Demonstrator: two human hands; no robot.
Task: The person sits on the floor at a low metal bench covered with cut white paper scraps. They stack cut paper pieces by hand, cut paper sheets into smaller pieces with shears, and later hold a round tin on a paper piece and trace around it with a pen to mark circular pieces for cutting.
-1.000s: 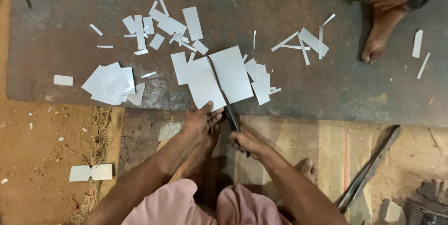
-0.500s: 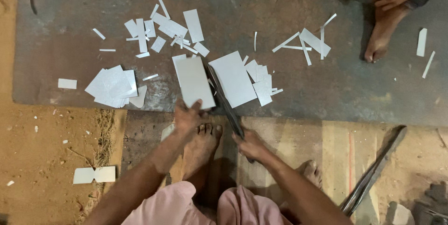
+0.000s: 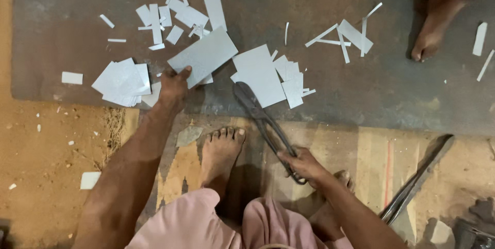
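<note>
My left hand (image 3: 174,85) grips a rectangular grey metal sheet piece (image 3: 203,55) by its lower left corner, lifted and tilted over the dark steel plate (image 3: 319,84). My right hand (image 3: 304,164) holds the handles of large dark metal shears (image 3: 260,117); their blades point up left, close to a second flat sheet piece (image 3: 258,76) lying on the plate. My bare left foot (image 3: 221,151) rests between my two arms.
A pile of cut sheet pieces (image 3: 124,81) lies left of my left hand. Offcut strips (image 3: 175,14) are scattered over the plate. Another person's bare foot (image 3: 430,27) stands at top right. A second pair of long shears (image 3: 415,182) lies at the lower right.
My left hand has picked one sheet piece up from beside the shears and swung it up and left. The shears have drawn back from the sheets.
</note>
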